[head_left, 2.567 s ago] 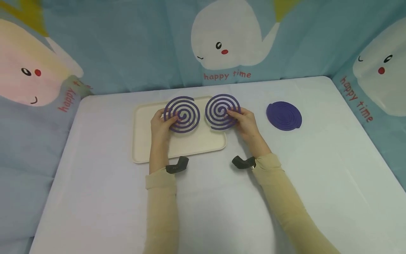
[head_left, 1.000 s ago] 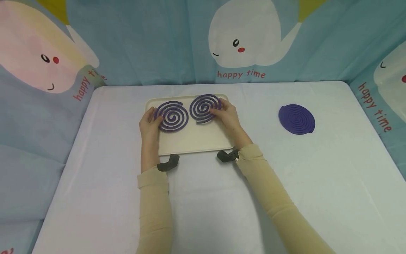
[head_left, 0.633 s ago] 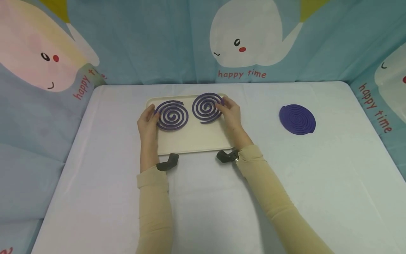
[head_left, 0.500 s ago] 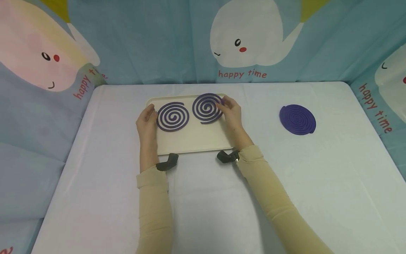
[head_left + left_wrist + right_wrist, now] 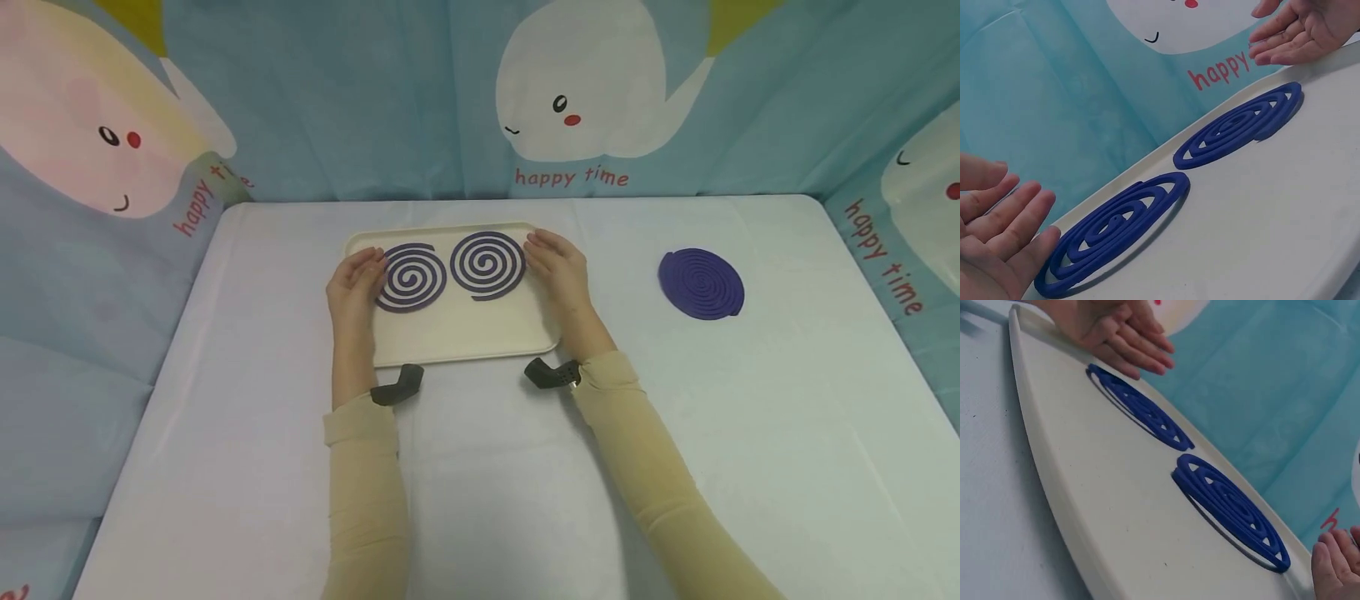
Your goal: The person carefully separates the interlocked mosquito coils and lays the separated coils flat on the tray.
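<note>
Two purple-blue mosquito coils lie flat, side by side, on the cream tray [image 5: 465,335]. The left coil [image 5: 408,278] has my left hand [image 5: 352,292] at its outer edge, overlapping it in the head view. In the left wrist view that hand's fingers [image 5: 1015,219] are spread loosely and hold nothing. Just off the outer edge of the right coil [image 5: 486,263], my right hand [image 5: 564,279] has its fingers extended, palm turned inward. The left wrist view shows this right hand [image 5: 1307,31] above the tray's far end, holding nothing.
A denser purple coil disc [image 5: 702,283], its spirals nested together, lies on the white tabletop [image 5: 787,400] to the right of the tray. Behind the table hangs a blue curtain [image 5: 337,108] with whale prints. Dark wrist cameras [image 5: 401,386] sit at both cuffs.
Both coils have come down from the hands onto the tray. My left hand let go first. My right hand has since released its coil and drawn off to the right.
</note>
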Available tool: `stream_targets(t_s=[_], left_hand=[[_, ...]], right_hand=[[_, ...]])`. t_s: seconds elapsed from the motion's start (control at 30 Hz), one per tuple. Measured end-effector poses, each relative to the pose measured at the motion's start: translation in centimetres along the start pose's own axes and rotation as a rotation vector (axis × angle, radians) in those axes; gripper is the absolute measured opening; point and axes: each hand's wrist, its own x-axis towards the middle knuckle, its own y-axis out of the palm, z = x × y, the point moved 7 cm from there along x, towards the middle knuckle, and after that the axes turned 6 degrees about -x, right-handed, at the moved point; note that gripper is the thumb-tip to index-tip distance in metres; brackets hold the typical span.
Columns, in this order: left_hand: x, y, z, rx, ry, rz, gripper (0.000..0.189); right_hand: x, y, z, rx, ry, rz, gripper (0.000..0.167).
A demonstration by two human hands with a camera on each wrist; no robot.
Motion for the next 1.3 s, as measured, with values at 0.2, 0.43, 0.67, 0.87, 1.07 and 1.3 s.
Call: stream_targets(t_s=[0.2, 0.43, 0.67, 0.87, 1.07, 1.3], left_hand=[[-0.1, 0.6, 0.5, -0.039, -0.023, 0.055, 0.028], [-0.4, 1.8, 0.8, -0.036, -0.031, 0.108, 0.024], [-0.9, 3.1, 1.2, -0.018, -0.059, 0.142, 0.022], [-1.6, 4.9, 1.8, 0.087, -0.052, 0.211, 0.024], [-3.2, 9.6, 3.7, 0.297, -0.047, 0.391, 0.031], [-5.3, 15.7, 6.0, 0.353, -0.061, 0.494, 0.027]], right_hand=[[-0.4, -1.4, 0.4, 0.025, -0.001, 0.02, 0.042], [-0.9, -4.5, 1.1, -0.009, 0.004, -0.006, 0.043], [-1.2, -8.1, 2.5, 0.013, -0.029, 0.002, 0.043], [-1.8, -11.3, 4.0, 0.049, -0.06, -0.022, 0.034], [-2.5, -14.6, 5.7, 0.058, -0.106, -0.033, 0.03], [-3.0, -17.9, 6.8, 0.105, -0.124, -0.052, 0.025]])
